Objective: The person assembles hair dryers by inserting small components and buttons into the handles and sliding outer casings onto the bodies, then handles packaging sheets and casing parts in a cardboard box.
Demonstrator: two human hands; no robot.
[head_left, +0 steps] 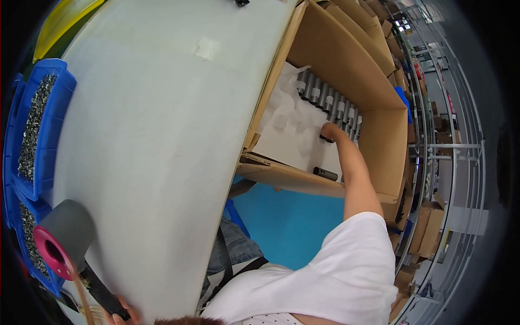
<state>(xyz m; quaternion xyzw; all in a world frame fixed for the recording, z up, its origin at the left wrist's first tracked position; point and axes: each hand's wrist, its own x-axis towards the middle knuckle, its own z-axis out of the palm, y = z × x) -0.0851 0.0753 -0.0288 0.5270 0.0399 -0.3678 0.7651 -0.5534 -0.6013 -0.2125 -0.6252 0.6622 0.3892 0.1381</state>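
My right arm reaches into a large cardboard box (379, 122). There my right hand (329, 130) is closed on a dark grey tube (326, 139), mostly hidden by the fingers. Just beyond it, several grey tubes (316, 92) with white bands lie side by side in a row on white paper (295, 127). Nearer me, a single dark tube (325, 173) lies by the box's front wall. At the lower left, my left hand (122, 316), partly cut off by the frame edge, grips the black handle of what looks like a hair dryer (76, 227), grey with a magenta ring.
A long white table (157, 130) fills the left side. Along its far-left edge stand blue bins (54, 116) of small metal parts, with a yellow bin (62, 24) beyond. The floor (292, 222) below the box is blue. Metal racks with cartons (428, 230) line the right.
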